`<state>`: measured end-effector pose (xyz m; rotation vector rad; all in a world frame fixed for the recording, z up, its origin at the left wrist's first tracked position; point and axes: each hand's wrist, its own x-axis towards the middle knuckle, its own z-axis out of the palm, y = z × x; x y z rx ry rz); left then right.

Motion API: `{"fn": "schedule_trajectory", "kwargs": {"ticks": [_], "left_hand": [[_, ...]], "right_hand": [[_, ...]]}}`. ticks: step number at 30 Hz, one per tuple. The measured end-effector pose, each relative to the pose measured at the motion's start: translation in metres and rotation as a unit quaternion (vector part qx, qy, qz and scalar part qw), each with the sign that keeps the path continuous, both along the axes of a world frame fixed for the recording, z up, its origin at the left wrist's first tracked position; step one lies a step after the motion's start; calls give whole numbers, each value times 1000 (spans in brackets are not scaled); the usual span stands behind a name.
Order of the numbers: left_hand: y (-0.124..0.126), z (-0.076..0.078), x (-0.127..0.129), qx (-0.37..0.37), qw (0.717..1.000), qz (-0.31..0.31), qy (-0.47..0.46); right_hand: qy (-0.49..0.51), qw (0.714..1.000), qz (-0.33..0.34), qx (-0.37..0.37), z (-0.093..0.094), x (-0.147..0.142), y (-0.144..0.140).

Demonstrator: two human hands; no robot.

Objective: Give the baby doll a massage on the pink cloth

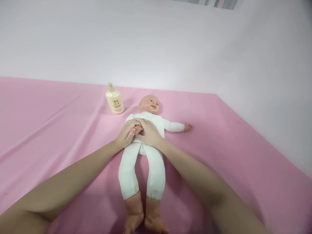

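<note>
head view: one view only
doll: soft-bodied baby doll in white knit suit, bare plastic head and feet (143, 156), lying face-up mid-sheet, long axis 12–6 o'clock, head at 12
left hand (126, 133): grip closed around doll's small plastic hand (137, 130), on its chest
right hand (149, 132): flat on chest, touching left hand, grasping nothing
nearer: both equal
bottle: cream plastic lotion bottle (114, 100), upright at 11 o'clock of doll head, just beside
surface: smooth pink sheet (231, 146), creased
</note>
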<state>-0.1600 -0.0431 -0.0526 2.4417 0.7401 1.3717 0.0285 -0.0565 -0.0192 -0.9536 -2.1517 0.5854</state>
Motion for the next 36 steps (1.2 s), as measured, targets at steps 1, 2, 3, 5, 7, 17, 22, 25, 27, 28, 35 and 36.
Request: {"fn": "schedule_trajectory", "kwargs": {"ticks": [1, 2, 3, 5, 7, 17, 22, 25, 27, 28, 35, 36], "left_hand": [[0, 0, 0, -2, 1000, -1, 0], [0, -1, 0, -5, 1000, -2, 0], [0, -1, -1, -8, 1000, -3, 1], [1, -1, -1, -14, 1000, -3, 1], [1, -2, -1, -13, 1000, -5, 1], [2, -4, -1, -9, 1000, -3, 0], [2, -4, -1, -12, 1000, -5, -1], [2, -4, -1, -12, 1000, -7, -3], [2, -4, -1, -9, 1000, -5, -4], [2, -4, -1, -6, 1000, -5, -4], [2, -4, -2, -11, 1000, -3, 3], [2, -4, -2, -9, 1000, -4, 2]], "right_hand": [[-1, 1000, 0, 0, 0, 0, 0], [0, 1000, 0, 1, 0, 0, 0], [1, 1000, 1, 3, 0, 0, 0], [5, 1000, 4, 6, 0, 0, 0], [5, 1000, 5, 6, -1, 0, 0], [10, 1000, 6, 11, -3, -1, 2], [6, 1000, 0, 12, -4, -1, 2], [4, 1000, 0, 12, -4, 0, 2], [4, 1000, 1, 13, -4, 0, 2], [4, 1000, 1, 14, -4, 0, 2], [7, 1000, 2, 11, -2, 0, 0], [9, 1000, 2, 11, -2, 0, 0]]}}
